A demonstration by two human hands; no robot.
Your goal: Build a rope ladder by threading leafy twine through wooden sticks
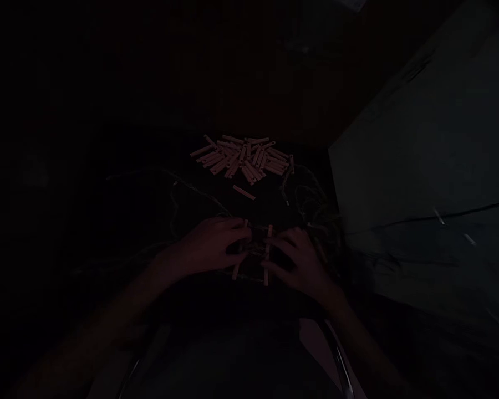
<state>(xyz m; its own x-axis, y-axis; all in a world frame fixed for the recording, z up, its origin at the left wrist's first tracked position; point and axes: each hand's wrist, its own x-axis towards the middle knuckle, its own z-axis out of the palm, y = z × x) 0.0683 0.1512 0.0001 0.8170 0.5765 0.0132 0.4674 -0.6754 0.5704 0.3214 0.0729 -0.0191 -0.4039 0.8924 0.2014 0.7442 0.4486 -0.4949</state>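
Left hand point(210, 246), right hand point(295, 260) half-closed over clothespins point(268, 257) on twine point(307, 208), grip too dim to tell; wooden clothespin pile point(243, 158) lies beyond.

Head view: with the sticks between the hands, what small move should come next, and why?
Probably reach for the lone wooden stick next, using one hand. It lies apart from the pile of wooden sticks, so it looks the easiest to take cleanly. It is also nearer than the pile to the left hand and right hand, both at the upright sticks.
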